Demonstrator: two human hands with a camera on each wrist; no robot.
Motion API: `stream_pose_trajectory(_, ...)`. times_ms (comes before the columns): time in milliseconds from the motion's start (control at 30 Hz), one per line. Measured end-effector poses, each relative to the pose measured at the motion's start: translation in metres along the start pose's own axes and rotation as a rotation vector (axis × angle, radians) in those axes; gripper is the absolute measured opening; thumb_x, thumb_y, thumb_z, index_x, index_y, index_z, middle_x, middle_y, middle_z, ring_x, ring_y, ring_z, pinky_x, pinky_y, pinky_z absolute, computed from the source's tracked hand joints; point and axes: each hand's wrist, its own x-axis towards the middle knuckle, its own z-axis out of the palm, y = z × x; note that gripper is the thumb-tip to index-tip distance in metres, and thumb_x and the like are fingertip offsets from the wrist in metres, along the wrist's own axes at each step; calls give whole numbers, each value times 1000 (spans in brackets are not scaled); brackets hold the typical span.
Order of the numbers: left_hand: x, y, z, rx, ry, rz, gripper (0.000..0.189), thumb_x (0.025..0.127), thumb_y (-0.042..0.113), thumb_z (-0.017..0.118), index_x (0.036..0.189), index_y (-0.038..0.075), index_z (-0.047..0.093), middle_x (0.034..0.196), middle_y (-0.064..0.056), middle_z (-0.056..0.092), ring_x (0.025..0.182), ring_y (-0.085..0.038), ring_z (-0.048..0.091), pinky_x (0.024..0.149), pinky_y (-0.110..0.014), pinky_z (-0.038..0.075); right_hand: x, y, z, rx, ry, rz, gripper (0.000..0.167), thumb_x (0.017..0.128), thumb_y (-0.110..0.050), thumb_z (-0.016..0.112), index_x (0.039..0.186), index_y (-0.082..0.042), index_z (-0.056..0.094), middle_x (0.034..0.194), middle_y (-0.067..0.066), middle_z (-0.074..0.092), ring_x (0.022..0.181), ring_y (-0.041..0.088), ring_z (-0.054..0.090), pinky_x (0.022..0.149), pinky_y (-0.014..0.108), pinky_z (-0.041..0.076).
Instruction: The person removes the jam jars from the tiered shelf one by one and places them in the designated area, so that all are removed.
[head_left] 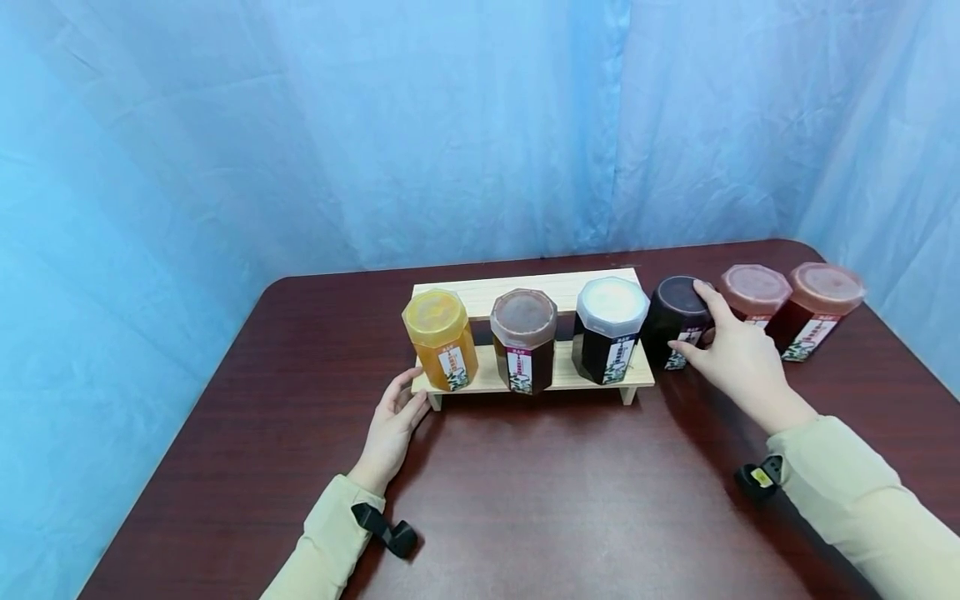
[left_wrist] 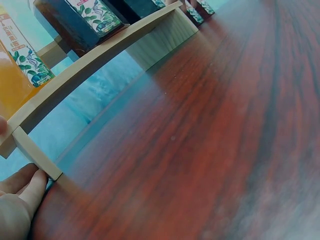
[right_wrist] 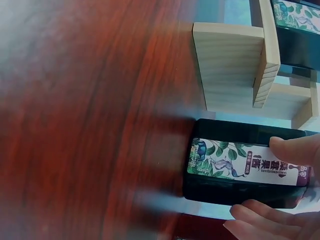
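A two-step wooden rack stands on the table and bears a yellow-lidded jar of orange contents, a brown jar and a white-lidded dark jar. My left hand holds the rack's left end, its fingers by the front corner and leg in the left wrist view. My right hand grips a dark jar with a dark lid, thumb on one side and fingers on the other. That jar stands upright on the table beside the rack's right end.
Right of the gripped jar stand two reddish jars, one with a pink lid and one farther right. The dark red wooden table has rounded far corners. Blue curtains hang behind it.
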Motion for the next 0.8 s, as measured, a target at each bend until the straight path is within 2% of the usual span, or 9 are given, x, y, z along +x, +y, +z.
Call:
stream_pose_trajectory(200, -1, -1, 0, 1, 0, 2, 41, 100, 8, 44, 140, 4, 33, 142, -18, 37, 127, -25, 41, 108, -45, 33, 2, -1, 2, 1, 5, 15, 84, 80, -25, 73, 148, -11, 26, 62, 12, 53, 48, 24, 46, 42, 34, 30)
stream_pose_trajectory(400, -1, -1, 0, -5, 9, 5, 41, 100, 7, 44, 139, 5, 35, 139, -17, 40, 121, -20, 45, 105, -39, 37, 5, -2, 3, -15, 15, 29, 83, 80, -26, 73, 148, -11, 27, 60, 13, 51, 47, 25, 44, 40, 34, 29)
stream_pose_trajectory(600, -1, -1, 0, 2, 0, 9, 40, 100, 7, 43, 140, 6, 35, 138, -14, 39, 118, -17, 45, 105, -40, 37, 8, -1, 4, -25, 40, 35, 81, 78, -25, 75, 144, -7, 31, 64, 19, 54, 50, 30, 49, 40, 40, 34)
stream_pose_trajectory(800, 0, 0, 1, -9, 13, 5, 39, 100, 6, 43, 138, 7, 37, 128, -9, 43, 110, -15, 47, 105, -42, 36, 11, -1, 5, -33, 37, 56, 82, 79, -26, 74, 145, -7, 30, 66, 22, 56, 52, 34, 51, 40, 44, 36)
